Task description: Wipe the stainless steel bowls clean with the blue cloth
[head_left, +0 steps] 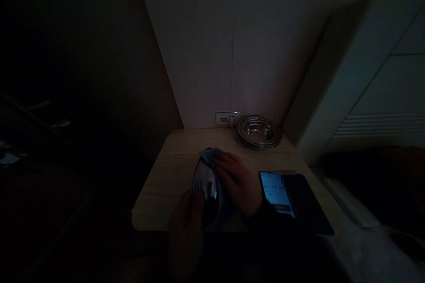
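My left hand (186,225) grips the near left side of a shiny metal bowl (205,181), its thumb lying on the inner surface. The bowl is tilted up on its edge above the table's front part. My right hand (237,181) presses a blue cloth (210,154) over the bowl's far right rim, with the fingers closed on the cloth. More of the cloth hangs down along the bowl's right side, though darkness hides its lower end.
A stack of metal bowls (259,132) stands at the back right of the wooden table (159,181). Behind it a wall socket (227,118) holds a plug. A lit phone (276,192) lies on a dark mat (308,205) at the right. The room is dim.
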### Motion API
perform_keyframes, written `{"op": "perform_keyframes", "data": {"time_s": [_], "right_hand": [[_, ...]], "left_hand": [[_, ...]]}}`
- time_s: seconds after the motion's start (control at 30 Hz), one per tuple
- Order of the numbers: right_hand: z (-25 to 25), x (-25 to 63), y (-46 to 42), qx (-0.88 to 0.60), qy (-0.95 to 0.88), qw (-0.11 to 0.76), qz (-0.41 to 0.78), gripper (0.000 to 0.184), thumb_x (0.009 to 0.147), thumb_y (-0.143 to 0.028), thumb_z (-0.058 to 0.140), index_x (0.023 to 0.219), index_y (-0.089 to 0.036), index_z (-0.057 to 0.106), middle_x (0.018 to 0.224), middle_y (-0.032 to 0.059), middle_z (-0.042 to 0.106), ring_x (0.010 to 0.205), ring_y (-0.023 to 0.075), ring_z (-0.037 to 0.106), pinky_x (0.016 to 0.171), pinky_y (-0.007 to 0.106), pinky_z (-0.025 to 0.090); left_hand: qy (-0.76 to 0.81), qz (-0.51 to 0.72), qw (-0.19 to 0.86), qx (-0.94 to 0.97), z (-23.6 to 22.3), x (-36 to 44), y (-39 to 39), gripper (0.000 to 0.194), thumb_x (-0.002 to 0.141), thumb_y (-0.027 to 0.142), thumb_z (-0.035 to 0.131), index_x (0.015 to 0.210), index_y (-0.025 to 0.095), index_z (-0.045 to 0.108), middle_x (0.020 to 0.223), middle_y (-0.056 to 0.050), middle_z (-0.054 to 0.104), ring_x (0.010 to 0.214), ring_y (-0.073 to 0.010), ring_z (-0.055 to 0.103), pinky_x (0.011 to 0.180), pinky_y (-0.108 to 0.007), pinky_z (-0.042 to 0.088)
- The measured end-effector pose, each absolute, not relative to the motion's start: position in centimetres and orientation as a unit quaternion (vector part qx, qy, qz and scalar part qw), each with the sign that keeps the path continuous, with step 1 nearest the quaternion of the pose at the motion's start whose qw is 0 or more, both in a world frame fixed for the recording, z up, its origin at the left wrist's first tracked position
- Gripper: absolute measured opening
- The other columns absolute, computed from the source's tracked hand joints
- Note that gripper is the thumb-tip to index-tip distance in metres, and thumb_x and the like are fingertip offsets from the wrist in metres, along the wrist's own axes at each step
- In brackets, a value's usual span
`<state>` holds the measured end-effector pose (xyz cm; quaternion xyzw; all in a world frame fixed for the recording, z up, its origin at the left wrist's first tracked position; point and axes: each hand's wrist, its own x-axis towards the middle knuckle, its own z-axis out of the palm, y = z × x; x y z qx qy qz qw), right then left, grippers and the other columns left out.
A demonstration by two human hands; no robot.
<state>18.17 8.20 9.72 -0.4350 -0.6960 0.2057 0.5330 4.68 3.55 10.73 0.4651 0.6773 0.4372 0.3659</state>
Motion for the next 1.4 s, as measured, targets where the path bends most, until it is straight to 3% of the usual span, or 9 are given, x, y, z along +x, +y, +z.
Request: {"op": "perform_keyframes", "data": {"time_s": [0.1,0.3,0.47,0.63,0.83,1.0,1.17,1.33,1.4], "right_hand": [[9.5,18.0,7.3,-0.411,-0.729,0.514,0.186,0.032,0.083,-0.023,0.056,0.114,-0.030,0.060,0.128,0.0012,0.053,0.126,0.0224,0.036,0.100,0.044,0.036],[9.9,18.3,8.5,-0.418,-0.697,0.531,0.240,0.026,0.085,-0.024,0.051,0.107,-0.027,0.065,0.115,0.0046,0.062,0.113,0.0212,0.050,0.098,0.045,0.038],[9.5,18.3,7.3,-0.409,-0.728,0.507,0.214,0.038,0.083,-0.022,0.055,0.120,-0.029,0.055,0.133,0.0026,0.048,0.131,0.0223,0.029,0.104,0.045,0.032],[9.8,19.1,8.8,-0.417,-0.680,0.539,0.270,0.027,0.086,-0.027,0.049,0.107,-0.026,0.065,0.115,0.0054,0.063,0.111,0.0210,0.054,0.100,0.043,0.038],[9.3,19.5,7.8,-0.397,-0.711,0.528,0.242,0.038,0.082,-0.023,0.056,0.120,-0.027,0.056,0.133,0.0045,0.047,0.130,0.0222,0.031,0.105,0.045,0.030],[9.5,19.6,8.8,-0.410,-0.675,0.538,0.295,0.029,0.087,-0.027,0.046,0.111,-0.024,0.062,0.118,0.0073,0.060,0.113,0.0211,0.052,0.101,0.044,0.037],[8.8,18.5,7.5,-0.396,-0.723,0.518,0.230,0.048,0.081,-0.025,0.057,0.128,-0.027,0.047,0.139,0.0049,0.039,0.134,0.0238,0.023,0.106,0.048,0.028],[9.7,18.0,9.4,-0.398,-0.668,0.553,0.299,0.028,0.088,-0.027,0.046,0.111,-0.025,0.062,0.118,0.0060,0.060,0.113,0.0195,0.052,0.100,0.041,0.038],[9.5,17.6,9.3,-0.409,-0.665,0.552,0.294,0.031,0.090,-0.026,0.042,0.115,-0.025,0.059,0.123,0.0060,0.057,0.117,0.0194,0.049,0.101,0.042,0.037]], "left_hand": [[0.671,0.437,0.370,0.471,10.8,4.7,3.6,0.042,0.076,0.052,0.046,0.091,0.016,0.064,0.092,-0.009,0.068,0.084,-0.0230,0.062,0.072,-0.031,0.048],[0.657,0.435,0.375,0.489,10.9,5.0,3.6,0.040,0.079,0.051,0.044,0.089,0.017,0.063,0.089,-0.007,0.068,0.083,-0.0215,0.061,0.071,-0.029,0.047],[0.655,0.436,0.379,0.487,11.0,5.0,3.6,0.042,0.078,0.052,0.044,0.092,0.017,0.063,0.093,-0.008,0.067,0.084,-0.0217,0.062,0.072,-0.029,0.047],[0.658,0.416,0.397,0.487,10.7,5.5,3.2,0.045,0.078,0.054,0.042,0.094,0.017,0.063,0.099,-0.009,0.067,0.092,-0.0237,0.060,0.082,-0.033,0.045],[0.663,0.409,0.402,0.481,10.4,5.5,3.2,0.046,0.076,0.055,0.044,0.097,0.018,0.062,0.102,-0.008,0.066,0.095,-0.0246,0.059,0.084,-0.035,0.044],[0.664,0.402,0.398,0.489,10.8,5.8,3.4,0.046,0.075,0.055,0.045,0.096,0.018,0.063,0.103,-0.009,0.066,0.097,-0.0253,0.059,0.086,-0.035,0.043],[0.664,0.434,0.380,0.475,11.1,5.4,4.0,0.048,0.073,0.057,0.045,0.091,0.016,0.063,0.090,-0.008,0.068,0.082,-0.0227,0.062,0.070,-0.030,0.049],[0.660,0.428,0.382,0.485,11.0,5.3,3.6,0.043,0.073,0.055,0.047,0.084,0.016,0.064,0.082,-0.008,0.068,0.077,-0.0216,0.062,0.068,-0.028,0.049],[0.671,0.431,0.373,0.474,11.0,5.1,3.7,0.043,0.073,0.055,0.047,0.083,0.016,0.064,0.082,-0.008,0.068,0.077,-0.0219,0.062,0.068,-0.029,0.049]]}}
